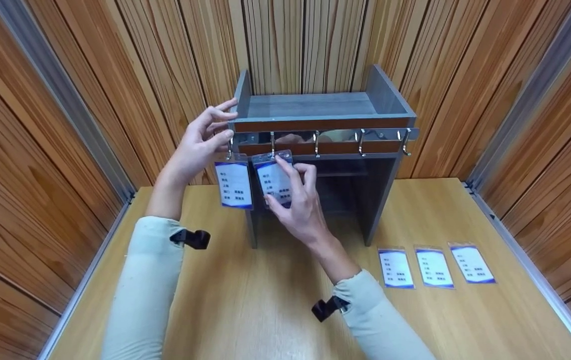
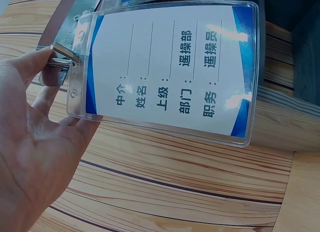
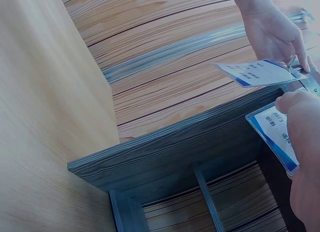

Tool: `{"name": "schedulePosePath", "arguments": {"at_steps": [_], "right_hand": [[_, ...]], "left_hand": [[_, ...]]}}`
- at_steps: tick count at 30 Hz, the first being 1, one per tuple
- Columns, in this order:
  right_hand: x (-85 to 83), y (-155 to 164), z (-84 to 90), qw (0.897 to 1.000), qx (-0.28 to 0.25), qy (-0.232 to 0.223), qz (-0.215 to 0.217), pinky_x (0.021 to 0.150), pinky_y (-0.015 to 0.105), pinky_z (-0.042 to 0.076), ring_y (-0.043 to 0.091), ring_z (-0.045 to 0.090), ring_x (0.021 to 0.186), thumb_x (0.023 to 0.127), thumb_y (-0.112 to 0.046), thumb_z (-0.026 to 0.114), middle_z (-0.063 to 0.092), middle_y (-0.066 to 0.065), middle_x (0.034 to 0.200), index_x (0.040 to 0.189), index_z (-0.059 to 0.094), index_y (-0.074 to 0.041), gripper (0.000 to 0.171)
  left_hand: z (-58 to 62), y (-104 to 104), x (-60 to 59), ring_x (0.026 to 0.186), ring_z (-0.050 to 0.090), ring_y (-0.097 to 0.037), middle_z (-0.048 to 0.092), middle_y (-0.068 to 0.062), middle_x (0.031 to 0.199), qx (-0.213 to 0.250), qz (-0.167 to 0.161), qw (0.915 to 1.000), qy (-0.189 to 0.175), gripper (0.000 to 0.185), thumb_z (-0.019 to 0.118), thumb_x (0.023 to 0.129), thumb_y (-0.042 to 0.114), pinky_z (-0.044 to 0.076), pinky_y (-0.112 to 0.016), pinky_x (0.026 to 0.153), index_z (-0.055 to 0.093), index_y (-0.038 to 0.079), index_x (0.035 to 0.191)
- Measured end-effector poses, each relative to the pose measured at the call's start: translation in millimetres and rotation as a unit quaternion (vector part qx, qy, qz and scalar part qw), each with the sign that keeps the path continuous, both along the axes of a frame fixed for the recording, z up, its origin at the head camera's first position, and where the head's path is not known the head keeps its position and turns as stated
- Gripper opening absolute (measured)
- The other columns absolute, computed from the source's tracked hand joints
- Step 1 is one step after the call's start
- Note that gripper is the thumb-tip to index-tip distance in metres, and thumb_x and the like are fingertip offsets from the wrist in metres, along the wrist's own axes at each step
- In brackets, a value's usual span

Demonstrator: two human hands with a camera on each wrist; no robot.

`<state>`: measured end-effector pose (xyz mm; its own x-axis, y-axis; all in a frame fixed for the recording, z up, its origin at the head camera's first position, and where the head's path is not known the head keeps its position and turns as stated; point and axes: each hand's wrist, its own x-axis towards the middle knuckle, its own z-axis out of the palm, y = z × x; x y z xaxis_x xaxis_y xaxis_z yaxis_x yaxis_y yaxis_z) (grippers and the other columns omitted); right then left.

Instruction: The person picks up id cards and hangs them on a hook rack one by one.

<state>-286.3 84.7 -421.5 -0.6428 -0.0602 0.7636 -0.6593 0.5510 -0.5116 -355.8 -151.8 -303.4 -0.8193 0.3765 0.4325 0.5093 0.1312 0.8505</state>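
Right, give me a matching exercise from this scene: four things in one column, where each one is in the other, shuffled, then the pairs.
Things:
1. first badge
2. second badge
3. three spare badges
4. left hand

Places:
A. flat in a row on the table, right of the shelf unit
B. hanging from the leftmost hook
C. at the unit's left front corner, by that hook
D. held by the right hand up at the second hook

Pairs: 1-B, 2-D, 3-A, 4-C
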Motion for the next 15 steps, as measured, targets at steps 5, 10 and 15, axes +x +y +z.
{"name": "schedulePosePath", "arguments": {"at_steps": [5,10,15], "right_hand": [[0.6,0.8,0.0,1.0,-0.002,-0.003,0.004,0.116,0.05,0.061,0.037,0.061,0.132,0.097,-0.011,0.088,0.046,0.021,0.139,0.161,0.055,-0.006,0.072],[0.5,3.6,-2.9,1.0,-0.008,0.001,0.009,0.11,0.05,0.063,0.036,0.062,0.127,0.096,-0.01,0.088,0.049,0.022,0.138,0.16,0.056,-0.005,0.072],[5.4,8.5,-8.3,1.0,-0.022,-0.003,0.021,0.11,0.049,0.063,0.035,0.063,0.128,0.095,-0.012,0.09,0.052,0.022,0.14,0.16,0.056,-0.005,0.073]], "left_hand": [[0.7,0.0,-0.1,0.166,0.046,-0.034,0.039,0.007,0.185,0.0,0.002,1.0,-0.001,0.033,0.057,0.116,0.015,0.046,-0.073,0.127,0.057,0.007,0.148],[0.8,0.5,1.0,0.166,0.046,-0.033,0.039,0.007,0.185,0.001,0.0,1.0,-0.001,0.034,0.057,0.116,0.014,0.048,-0.072,0.126,0.057,0.007,0.149],[-0.1,0.1,0.4,0.165,0.046,-0.033,0.038,0.007,0.185,-0.001,-0.002,1.0,-0.002,0.034,0.056,0.116,0.014,0.048,-0.071,0.126,0.057,0.008,0.149]]}}
